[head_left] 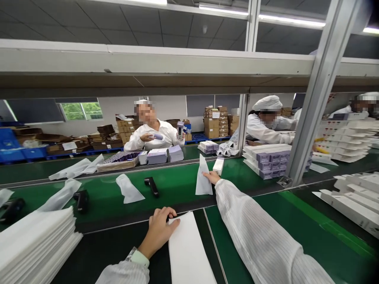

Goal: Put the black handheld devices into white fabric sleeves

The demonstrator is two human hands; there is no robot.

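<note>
Here, right hand: the arm (254, 228) reaches forward, and the right hand (211, 177) pinches the edge of a limp white pouch (203, 181) between thumb and fingers.
White pouch: over the green belt (174, 181), just left of a small white box (218, 165); whether it rests flat is unclear.
Left hand: the left hand (161, 227) lies with curled fingers at the far corner of a white stack (191, 248); something dark shows beneath, and I cannot tell whether it is gripped.
Handling: such thin material probably creases easily, so a light edge pinch and a steadying left hand would serve best.
Belt: a loose pouch (128, 189) and a black handheld device (152, 186) lie near each other.
Worktop: dark, with a tall stack of white sheets (35, 240) at left.
Room: two co-workers in white sit opposite, lavender boxes (271, 159) between posts, cardboard cartons (211, 126) behind, strip lights above.
</note>
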